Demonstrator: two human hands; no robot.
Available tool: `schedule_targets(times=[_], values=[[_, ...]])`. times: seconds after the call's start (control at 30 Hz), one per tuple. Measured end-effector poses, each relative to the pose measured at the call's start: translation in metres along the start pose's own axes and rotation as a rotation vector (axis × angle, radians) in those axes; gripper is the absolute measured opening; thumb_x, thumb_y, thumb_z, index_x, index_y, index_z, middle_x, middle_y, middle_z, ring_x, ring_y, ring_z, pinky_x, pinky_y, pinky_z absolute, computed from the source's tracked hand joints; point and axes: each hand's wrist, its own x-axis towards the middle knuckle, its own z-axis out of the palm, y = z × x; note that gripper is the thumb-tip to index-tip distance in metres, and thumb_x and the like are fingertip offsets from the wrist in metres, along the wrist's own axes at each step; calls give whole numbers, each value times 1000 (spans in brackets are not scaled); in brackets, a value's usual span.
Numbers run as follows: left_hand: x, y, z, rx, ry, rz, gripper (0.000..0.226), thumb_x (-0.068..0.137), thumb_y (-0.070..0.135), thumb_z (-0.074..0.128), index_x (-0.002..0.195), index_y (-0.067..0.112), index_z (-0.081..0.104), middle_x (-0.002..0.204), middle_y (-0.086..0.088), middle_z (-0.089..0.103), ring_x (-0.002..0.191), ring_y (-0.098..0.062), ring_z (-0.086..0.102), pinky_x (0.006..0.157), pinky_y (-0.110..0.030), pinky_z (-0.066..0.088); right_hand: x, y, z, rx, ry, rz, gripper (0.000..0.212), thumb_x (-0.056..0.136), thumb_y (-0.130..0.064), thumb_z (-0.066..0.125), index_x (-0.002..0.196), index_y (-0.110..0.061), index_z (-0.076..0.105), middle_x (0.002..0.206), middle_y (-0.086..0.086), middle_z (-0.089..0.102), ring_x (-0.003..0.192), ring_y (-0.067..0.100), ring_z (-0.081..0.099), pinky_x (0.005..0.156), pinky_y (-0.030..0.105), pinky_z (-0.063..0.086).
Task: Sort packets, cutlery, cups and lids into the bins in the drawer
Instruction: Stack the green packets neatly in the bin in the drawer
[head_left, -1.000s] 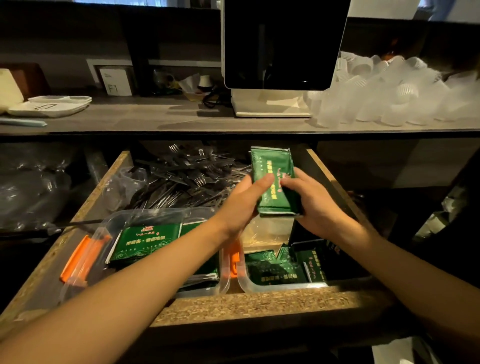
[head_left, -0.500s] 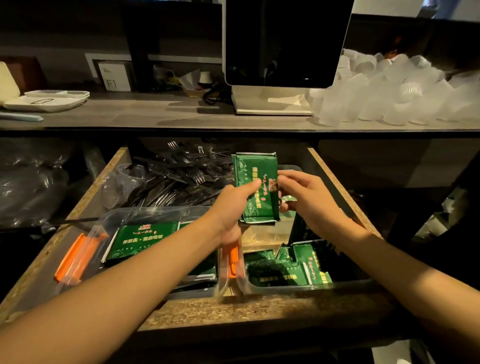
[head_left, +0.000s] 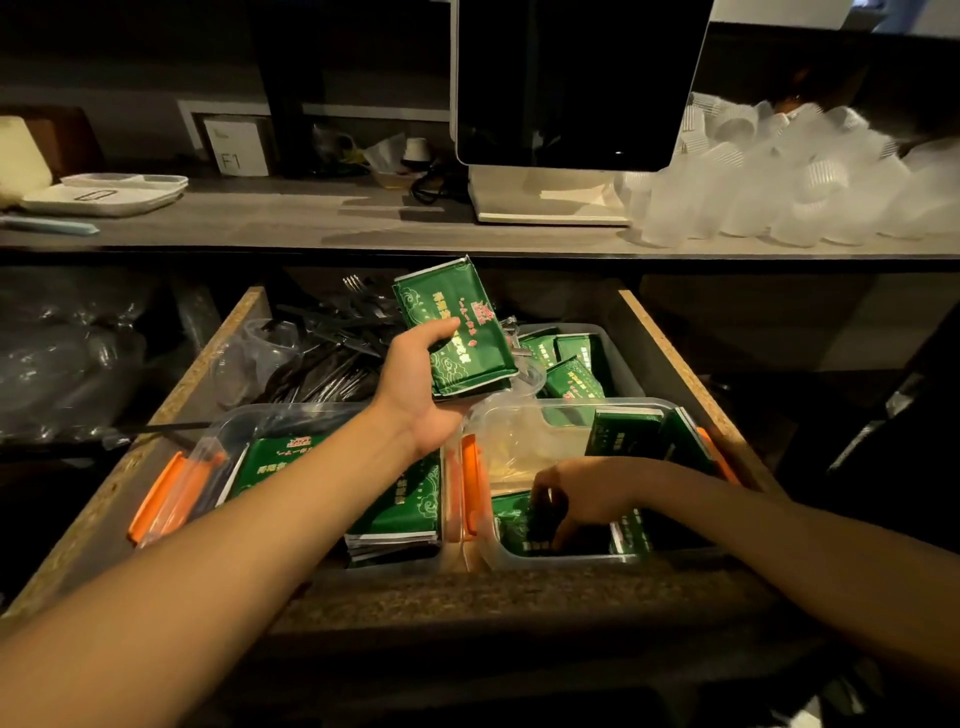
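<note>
- Two hands are in view: the left grip (head_left: 415, 384) clasps a small stack of green packets (head_left: 457, 332), thumb across the top one, holding it tilted above the middle of the drawer (head_left: 670, 343)
- The right grip (head_left: 576, 499) reaches down into the near-right clear bin (head_left: 561, 558), fingers curled among the green packets (head_left: 519, 525) lying there; whether it has pinched one I cannot tell
- Three clear bins are visible: that one, a near-left bin (head_left: 244, 421) holding flat green packets (head_left: 410, 499), and a far-right bin (head_left: 618, 358) with more packets (head_left: 571, 379) leaning loose
- Orange clips (head_left: 171, 493) sit on the sides of both near bins
- The packets are dark green and glossy, with pale cloud scrolls, light lettering and a small red mark
- Black plastic forks (head_left: 332, 358) are heaped in the drawer's far-left corner, too tangled to count
- The drawer is raw chipboard, pulled out beneath a grey surface (head_left: 311, 218)
- On the surface's right end stands a pile of frosted cups (head_left: 779, 187); a dark screen (head_left: 576, 78) stands mid-surface, white trays (head_left: 104, 192) at the left end
- The room is dim
</note>
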Motion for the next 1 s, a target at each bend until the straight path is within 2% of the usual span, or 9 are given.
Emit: schedule_targets(times=[0.1, 0.2, 0.3, 0.47, 0.6, 0.7, 0.83, 0.93, 1.0], values=[[-3, 1, 2, -21, 10, -24, 21, 97, 18, 49, 104, 9, 66, 94, -13, 70, 81, -28, 69, 90, -46, 53, -6, 3, -4, 14, 3, -59, 44, 87, -37, 69, 126, -19, 60, 112, -3, 63, 96, 12, 57, 80, 26, 46], [-1, 1, 1, -12, 9, -23, 18, 96, 16, 50, 100, 9, 67, 91, -12, 69, 76, -26, 68, 81, -40, 55, -10, 13, -17, 104, 158, -77, 26, 90, -34, 65, 106, -13, 66, 101, 4, 67, 87, 19, 63, 79, 36, 50], [-3, 1, 1, 20, -23, -37, 19, 97, 15, 50, 91, 9, 66, 76, -10, 70, 62, -23, 69, 70, -35, 55, -19, 23, -33, 579, 375, -26, 21, 92, -24, 63, 100, -5, 69, 96, 11, 72, 86, 25, 69, 83, 37, 53], [-6, 2, 2, 27, -17, -37, 18, 98, 18, 50, 99, 10, 66, 80, -11, 72, 62, -24, 71, 56, -29, 59, -30, 23, -47, 1301, 783, -56, 12, 87, -8, 60, 82, -8, 71, 85, 18, 71, 72, 32, 67, 79, 41, 52], [-6, 0, 3, 60, 3, -41, 17, 99, 21, 53, 105, 13, 67, 84, -10, 73, 70, -25, 72, 65, -35, 59, -33, 26, -51, 1687, 919, -232, 28, 88, -10, 54, 112, -9, 68, 111, 17, 70, 93, 35, 69, 82, 44, 56], [-5, -5, 3, 85, 64, -111, 35, 93, 32, 65, 124, 15, 64, 107, -13, 71, 88, -30, 72, 76, -41, 59, -34, 20, -51, 1746, 951, -316, 32, 94, -9, 50, 123, -7, 63, 115, 15, 68, 95, 29, 69, 78, 38, 57], [-7, -13, 12, 197, 75, -84, 96, 61, 72, 80, 142, 28, 51, 149, 3, 46, 136, -28, 46, 109, -57, 41, -35, 6, -46, 1732, 856, -414, 23, 98, -9, 48, 110, -14, 67, 112, 13, 71, 101, 28, 69, 86, 45, 56], [-8, -20, 16, 174, 33, -126, 85, 69, 69, 75, 132, 16, 58, 129, -14, 66, 109, -36, 69, 84, -51, 59, -25, -8, -39, 1555, 862, -374, 20, 98, -7, 49, 111, -10, 65, 109, 14, 71, 100, 29, 68, 88, 42, 56], [-5, -27, 13, 216, 36, -122, 80, 72, 61, 77, 132, 12, 56, 122, -15, 69, 104, -34, 71, 77, -47, 61, -20, -13, -33, 1398, 881, -366, 19, 98, -8, 51, 110, -11, 65, 106, 11, 72, 99, 24, 69, 87, 38, 56]])
